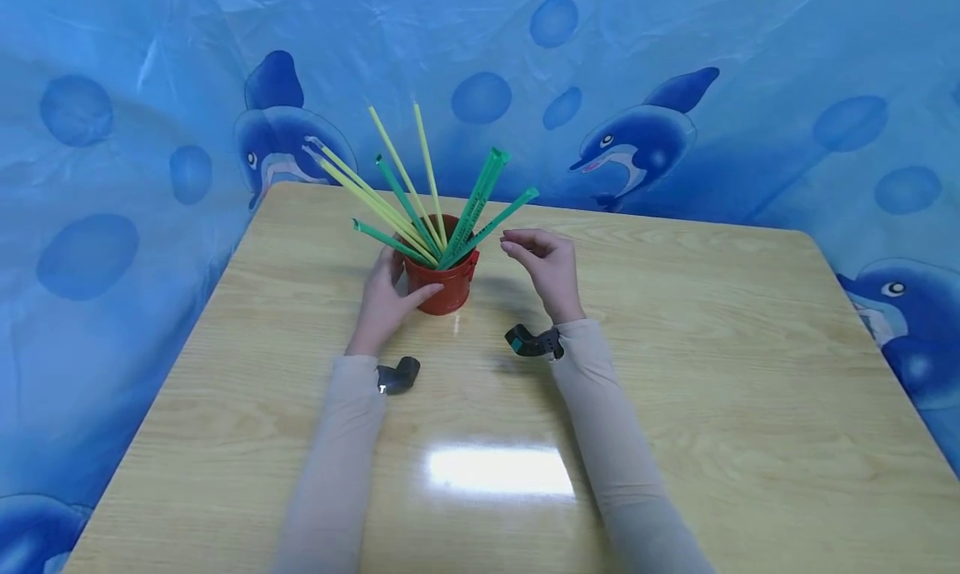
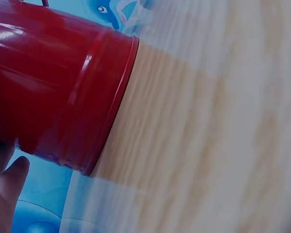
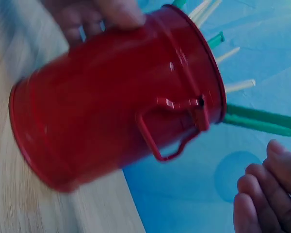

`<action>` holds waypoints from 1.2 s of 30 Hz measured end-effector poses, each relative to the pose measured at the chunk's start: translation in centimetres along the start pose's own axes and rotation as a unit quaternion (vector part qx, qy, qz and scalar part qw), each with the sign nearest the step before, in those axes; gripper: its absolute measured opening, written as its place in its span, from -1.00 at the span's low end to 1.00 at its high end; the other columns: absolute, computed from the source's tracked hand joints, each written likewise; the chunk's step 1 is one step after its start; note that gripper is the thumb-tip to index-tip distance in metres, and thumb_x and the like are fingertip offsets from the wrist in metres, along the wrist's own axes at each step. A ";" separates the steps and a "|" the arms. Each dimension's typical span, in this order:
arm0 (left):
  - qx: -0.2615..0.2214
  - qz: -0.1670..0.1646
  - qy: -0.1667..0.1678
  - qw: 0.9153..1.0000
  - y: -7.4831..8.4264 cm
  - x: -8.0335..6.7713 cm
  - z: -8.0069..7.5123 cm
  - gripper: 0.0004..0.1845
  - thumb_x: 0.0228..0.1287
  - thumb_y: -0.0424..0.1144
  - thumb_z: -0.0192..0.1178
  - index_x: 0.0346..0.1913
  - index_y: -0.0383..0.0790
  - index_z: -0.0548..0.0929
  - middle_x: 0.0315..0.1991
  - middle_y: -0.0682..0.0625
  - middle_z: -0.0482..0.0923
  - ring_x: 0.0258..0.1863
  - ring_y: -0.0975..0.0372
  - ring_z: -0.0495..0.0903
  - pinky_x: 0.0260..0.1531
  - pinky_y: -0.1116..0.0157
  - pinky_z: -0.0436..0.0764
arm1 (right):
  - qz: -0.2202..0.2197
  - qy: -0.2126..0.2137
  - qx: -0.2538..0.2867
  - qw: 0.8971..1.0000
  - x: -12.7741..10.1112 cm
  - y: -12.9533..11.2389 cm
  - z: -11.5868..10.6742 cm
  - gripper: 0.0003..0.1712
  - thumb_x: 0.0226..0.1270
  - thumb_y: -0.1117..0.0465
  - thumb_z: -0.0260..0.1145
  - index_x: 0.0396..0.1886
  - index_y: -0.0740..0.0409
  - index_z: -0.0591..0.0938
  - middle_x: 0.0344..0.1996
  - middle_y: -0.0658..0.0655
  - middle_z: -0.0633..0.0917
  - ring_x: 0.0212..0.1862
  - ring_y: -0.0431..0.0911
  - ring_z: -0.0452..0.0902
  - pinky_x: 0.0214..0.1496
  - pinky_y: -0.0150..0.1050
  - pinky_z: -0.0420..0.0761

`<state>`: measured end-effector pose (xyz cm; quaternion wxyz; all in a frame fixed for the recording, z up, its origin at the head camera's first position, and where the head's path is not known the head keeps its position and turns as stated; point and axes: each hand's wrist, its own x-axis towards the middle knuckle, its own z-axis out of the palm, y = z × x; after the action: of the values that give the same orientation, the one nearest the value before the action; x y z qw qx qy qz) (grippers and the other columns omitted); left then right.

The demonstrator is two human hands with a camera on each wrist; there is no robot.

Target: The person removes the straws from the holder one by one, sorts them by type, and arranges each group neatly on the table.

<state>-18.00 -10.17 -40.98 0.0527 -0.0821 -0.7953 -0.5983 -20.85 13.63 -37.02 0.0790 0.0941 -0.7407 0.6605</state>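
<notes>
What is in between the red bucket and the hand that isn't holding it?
Only bare wooden table. In the head view the right hand hovers beside the red bucket, not touching it; one green stick leans out above the gap toward its fingertips.

A bucket [image 1: 445, 284] stands on the table [image 1: 675, 374], toward its far side. Straws [image 1: 420, 207] stand in the bucket, fanning outward. The left hand [image 1: 386, 299] lies against the bucket's left side; the right hand [image 1: 546, 266] hangs just right of it, apart. A curtain [image 1: 750, 99] hangs behind the table.
</notes>
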 end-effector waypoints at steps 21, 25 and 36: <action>-0.013 -0.036 0.034 0.999 -0.4 -0.7 -0.8 -0.11 0.04 -0.13 0.42 0.41 -0.04 0.17 0.39 0.02 0.21 0.36 0.12 0.21 0.29 0.20 0.29 | 0.008 -0.035 0.010 0.999 -0.1 0.0 3.5 -0.71 0.16 0.23 0.41 -0.16 0.32 0.70 -0.24 0.15 0.72 -0.20 -0.09 0.63 -0.01 -0.20 0.62; -0.018 -0.027 0.029 0.999 -0.2 -0.7 -1.0 -0.11 0.02 -0.14 0.44 0.40 -0.08 0.19 0.38 0.02 0.22 0.35 0.15 0.22 0.30 0.22 0.28 | 0.018 -0.033 0.014 0.999 -0.2 -0.2 3.6 -0.69 0.16 0.21 0.41 -0.15 0.33 0.70 -0.23 0.16 0.72 -0.22 -0.08 0.64 -0.03 -0.19 0.62; -0.006 -0.011 0.056 0.998 -0.1 -0.7 -0.1 -0.11 -0.05 -0.12 0.48 0.36 -0.07 0.23 0.33 -0.02 0.28 0.31 0.09 0.29 0.27 0.18 0.34 | 0.007 0.003 0.007 1.000 -0.7 -0.8 4.7 -0.75 0.22 0.26 0.36 -0.25 0.41 0.69 -0.36 0.16 0.70 -0.33 -0.16 0.60 -0.17 -0.27 0.62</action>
<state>-17.31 -10.36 -41.20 0.0903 -0.0404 -0.7882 -0.6074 -19.91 8.92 -36.97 0.0764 0.0872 -0.7364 0.6665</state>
